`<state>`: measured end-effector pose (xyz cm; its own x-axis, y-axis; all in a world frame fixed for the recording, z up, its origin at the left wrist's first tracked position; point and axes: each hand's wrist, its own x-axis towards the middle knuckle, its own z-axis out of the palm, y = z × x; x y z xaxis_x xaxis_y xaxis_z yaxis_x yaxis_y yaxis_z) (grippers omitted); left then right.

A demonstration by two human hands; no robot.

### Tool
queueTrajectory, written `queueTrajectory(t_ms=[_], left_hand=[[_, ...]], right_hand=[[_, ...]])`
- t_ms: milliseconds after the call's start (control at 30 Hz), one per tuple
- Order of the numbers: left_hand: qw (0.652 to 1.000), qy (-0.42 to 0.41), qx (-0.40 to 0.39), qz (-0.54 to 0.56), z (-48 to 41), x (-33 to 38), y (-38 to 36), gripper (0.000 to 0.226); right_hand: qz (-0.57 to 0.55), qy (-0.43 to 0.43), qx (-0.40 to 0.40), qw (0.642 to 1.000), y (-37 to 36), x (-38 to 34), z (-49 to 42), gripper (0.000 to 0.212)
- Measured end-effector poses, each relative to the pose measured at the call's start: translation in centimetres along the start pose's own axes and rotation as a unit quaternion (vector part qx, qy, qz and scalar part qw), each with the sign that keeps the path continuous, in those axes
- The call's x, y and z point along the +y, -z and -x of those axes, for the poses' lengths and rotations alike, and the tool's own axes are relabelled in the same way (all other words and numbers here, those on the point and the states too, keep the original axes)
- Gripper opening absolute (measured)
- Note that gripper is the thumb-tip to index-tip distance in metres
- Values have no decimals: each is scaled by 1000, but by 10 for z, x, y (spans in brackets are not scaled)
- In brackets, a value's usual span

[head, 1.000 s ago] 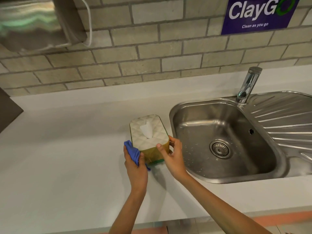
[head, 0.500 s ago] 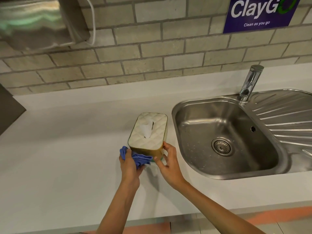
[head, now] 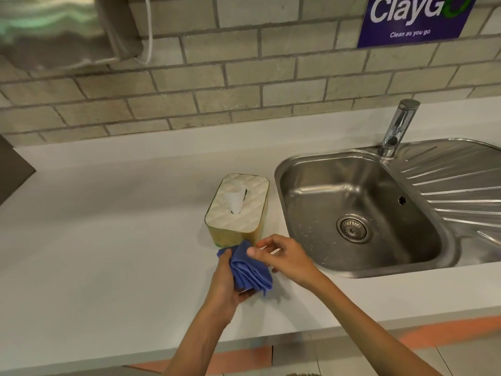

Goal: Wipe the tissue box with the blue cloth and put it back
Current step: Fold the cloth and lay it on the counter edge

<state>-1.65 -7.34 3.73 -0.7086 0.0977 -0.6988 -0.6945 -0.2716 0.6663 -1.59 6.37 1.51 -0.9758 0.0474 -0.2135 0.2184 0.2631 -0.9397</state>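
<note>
Tissue box (head: 238, 206) on counter (head: 108, 240) beside sink rim (head: 282, 210); left hand (head: 226, 283) grips blue cloth (head: 250, 270).

purple sign (head: 414, 20) cropped at top, tissue box (head: 238, 204) base behind blue cloth (head: 250, 267)

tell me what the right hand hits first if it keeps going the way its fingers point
Probably the blue cloth held in the left hand: the right hand points left, with its fingertips already at the cloth. Contact can't be confirmed.

Soft, even light; glare on the sink (head: 360, 272); upper-left corner blurred, edges bowed.
</note>
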Motion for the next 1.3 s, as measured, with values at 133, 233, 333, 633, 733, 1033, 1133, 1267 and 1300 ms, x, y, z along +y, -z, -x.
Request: queueTrajectory(t_ms=[133, 233, 333, 633, 733, 1033, 1133, 1267, 1300], left_hand=[[986, -67, -21, -151, 1, -6, -11, 51], [974, -81, -19, -210, 0, -9, -18, 52], [967, -79, -22, -241, 1, -8, -24, 55], [977, -63, 12, -202, 10, 9, -57, 60], [985, -60, 18, -159, 15, 9, -69, 60], [965, -163, 32, -201, 6, -31, -72, 36], [973, -129, 38, -189, 7, -46, -69, 33], [963, -141, 34, -225, 5, -70, -69, 19], [960, -150, 31, -236, 4, -77, -69, 14]], right_hand=[[28, 1, -21, 999, 4, 3, 12, 65], [-1, 8, -14, 1000, 5, 8, 19, 60], [-59, 8, 4, 998, 6, 12, 22, 44], [-98, -6, 14, 995, 24, 7, 12, 28], [-87, -3, 20, 996, 35, 4, 11, 34], [-179, -75, 28, 981, 92, 26, 30, 33], [-190, -106, 33, 976, 122, 39, 44, 36], [-130, -141, 67, 979, 156, 62, 65, 44], [-117, -149, 76, 979, 160, 69, 70, 49]])
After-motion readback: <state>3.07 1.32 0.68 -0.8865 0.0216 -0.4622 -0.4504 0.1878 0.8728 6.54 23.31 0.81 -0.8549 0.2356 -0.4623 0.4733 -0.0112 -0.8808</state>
